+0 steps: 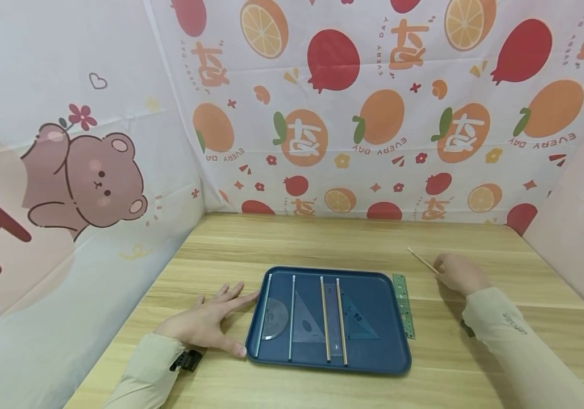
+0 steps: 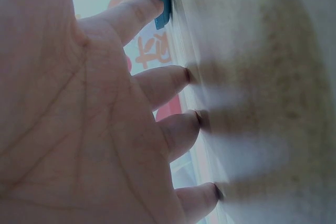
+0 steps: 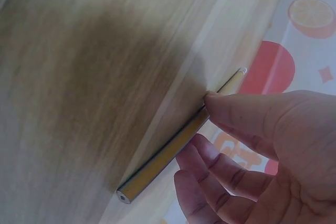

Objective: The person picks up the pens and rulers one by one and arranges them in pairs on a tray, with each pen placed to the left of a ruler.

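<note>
My right hand [image 1: 461, 274] pinches a yellow pencil [image 3: 163, 156] between thumb and fingers, close over the table to the right of the tray. Its white-tipped end points to the back left in the head view. With fingers spread, my left hand [image 1: 205, 324] rests at the left edge of a dark blue tray [image 1: 381, 355]. Two blue-green pencils [image 1: 292, 318] and two yellow pencils [image 1: 325, 318] lie lengthwise in the tray. Among them are a clear protractor [image 1: 276, 319], a clear set square [image 1: 306, 326], a clear ruler [image 1: 334, 341] and a blue set square [image 1: 358, 326].
A green ruler [image 1: 403, 307] with cut-out shapes lies along the tray's right edge. The wooden table [image 1: 302, 238] ends at a fruit-printed cloth [image 1: 343, 159] behind, and a bear-printed cloth [image 1: 103, 182] hangs on the left.
</note>
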The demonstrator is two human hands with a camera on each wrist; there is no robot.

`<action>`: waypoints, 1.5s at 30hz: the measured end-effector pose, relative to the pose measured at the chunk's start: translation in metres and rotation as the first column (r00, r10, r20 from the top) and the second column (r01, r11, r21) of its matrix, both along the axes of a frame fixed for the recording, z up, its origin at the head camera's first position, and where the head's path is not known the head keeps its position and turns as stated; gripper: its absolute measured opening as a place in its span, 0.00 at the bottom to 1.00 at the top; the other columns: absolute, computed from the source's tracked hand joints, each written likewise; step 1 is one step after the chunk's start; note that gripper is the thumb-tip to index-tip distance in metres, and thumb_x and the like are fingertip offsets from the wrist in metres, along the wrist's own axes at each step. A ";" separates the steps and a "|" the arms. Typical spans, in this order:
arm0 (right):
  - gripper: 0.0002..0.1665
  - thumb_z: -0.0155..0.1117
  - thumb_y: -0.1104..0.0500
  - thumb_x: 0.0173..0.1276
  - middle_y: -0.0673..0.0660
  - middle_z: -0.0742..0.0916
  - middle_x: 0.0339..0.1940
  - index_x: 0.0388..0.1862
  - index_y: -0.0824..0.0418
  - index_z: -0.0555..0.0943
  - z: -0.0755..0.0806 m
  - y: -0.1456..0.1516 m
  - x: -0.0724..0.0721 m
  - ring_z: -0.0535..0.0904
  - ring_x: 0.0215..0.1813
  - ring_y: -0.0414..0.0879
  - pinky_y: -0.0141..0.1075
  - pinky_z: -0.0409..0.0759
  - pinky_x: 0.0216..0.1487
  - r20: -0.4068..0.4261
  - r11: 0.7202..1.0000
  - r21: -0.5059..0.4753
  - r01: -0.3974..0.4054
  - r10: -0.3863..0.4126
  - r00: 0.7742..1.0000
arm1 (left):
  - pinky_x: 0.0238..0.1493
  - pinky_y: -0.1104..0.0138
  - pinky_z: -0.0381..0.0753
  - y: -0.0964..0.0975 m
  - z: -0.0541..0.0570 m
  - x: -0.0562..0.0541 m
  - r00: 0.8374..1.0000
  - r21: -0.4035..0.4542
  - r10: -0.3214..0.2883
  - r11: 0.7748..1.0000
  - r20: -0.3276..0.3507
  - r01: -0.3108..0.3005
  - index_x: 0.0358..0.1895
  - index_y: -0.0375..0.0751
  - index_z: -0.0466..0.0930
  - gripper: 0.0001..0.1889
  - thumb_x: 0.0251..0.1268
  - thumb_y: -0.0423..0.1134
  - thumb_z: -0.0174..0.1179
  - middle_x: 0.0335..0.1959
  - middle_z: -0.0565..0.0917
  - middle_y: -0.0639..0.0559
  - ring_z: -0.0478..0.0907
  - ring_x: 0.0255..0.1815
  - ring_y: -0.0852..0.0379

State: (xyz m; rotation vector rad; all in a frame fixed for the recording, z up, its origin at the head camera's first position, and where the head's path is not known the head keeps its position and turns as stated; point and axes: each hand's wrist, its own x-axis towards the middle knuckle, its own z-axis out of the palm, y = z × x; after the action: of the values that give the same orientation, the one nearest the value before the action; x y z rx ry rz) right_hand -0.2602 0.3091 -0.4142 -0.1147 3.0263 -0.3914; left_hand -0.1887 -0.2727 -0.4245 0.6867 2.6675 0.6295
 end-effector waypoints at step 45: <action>0.05 0.70 0.63 0.63 0.55 0.84 0.28 0.35 0.63 0.83 -0.001 -0.014 0.013 0.77 0.32 0.51 0.39 0.73 0.32 0.053 0.998 -0.060 0.010 -0.007 0.999 | 0.69 0.12 0.36 0.001 0.004 0.005 1.000 0.001 -0.008 1.000 -0.003 0.008 0.87 0.59 0.58 0.63 0.47 0.69 0.81 0.89 0.49 0.32 0.43 0.87 0.18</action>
State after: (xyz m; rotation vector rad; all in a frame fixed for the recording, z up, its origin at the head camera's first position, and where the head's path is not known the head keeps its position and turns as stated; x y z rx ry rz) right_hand -0.2473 0.2954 -0.4151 -0.0936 2.9650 -0.4784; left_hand -0.1833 -0.2717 -0.4202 0.6981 2.6658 0.6279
